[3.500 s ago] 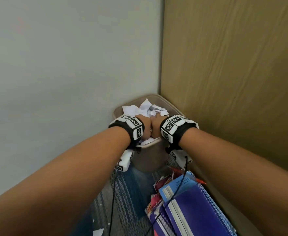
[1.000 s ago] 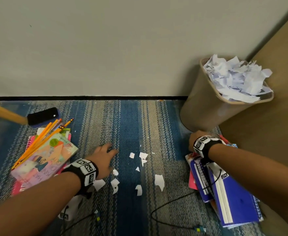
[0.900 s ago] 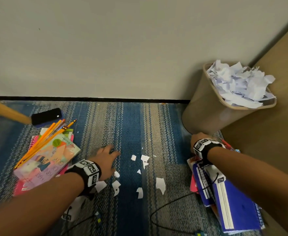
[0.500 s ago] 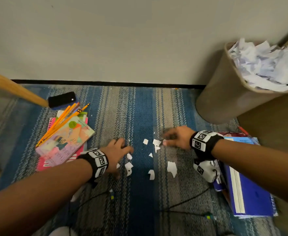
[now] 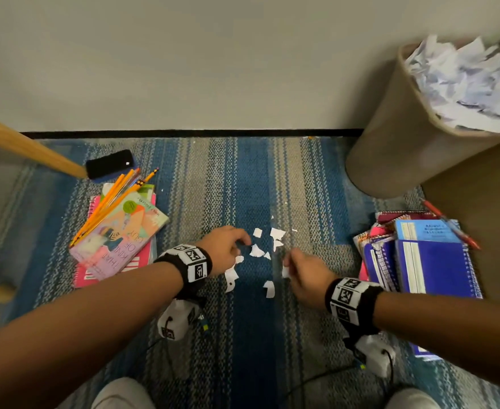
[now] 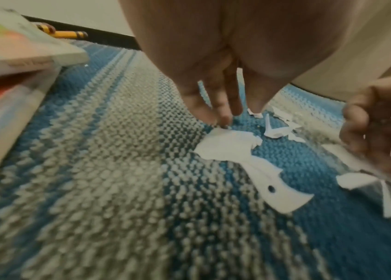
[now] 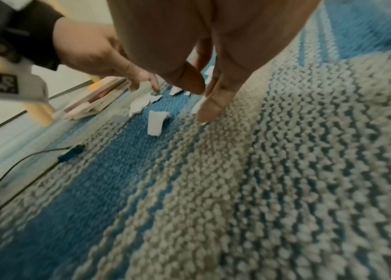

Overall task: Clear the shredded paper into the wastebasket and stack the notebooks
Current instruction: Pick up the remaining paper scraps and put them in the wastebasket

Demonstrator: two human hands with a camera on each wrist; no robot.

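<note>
Left hand point(image 5: 223, 250) loosely spread, right hand point(image 5: 307, 276) pinching a scrap, paper scraps point(image 5: 257, 250) between them on rug point(image 5: 251, 178)

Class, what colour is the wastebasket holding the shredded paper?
Tan-brown wastebasket, seen best in the head view.

Bare forearms, no sleeves. Black wristband with white square-coded marker blocks point(image 5: 194, 262) on left wrist, matching band point(image 5: 349, 302) on right. White camera pod point(image 5: 174, 321) under each, thin black cable point(image 5: 310, 380) trailing. Light trouser knees point(image 5: 119, 394).
</note>
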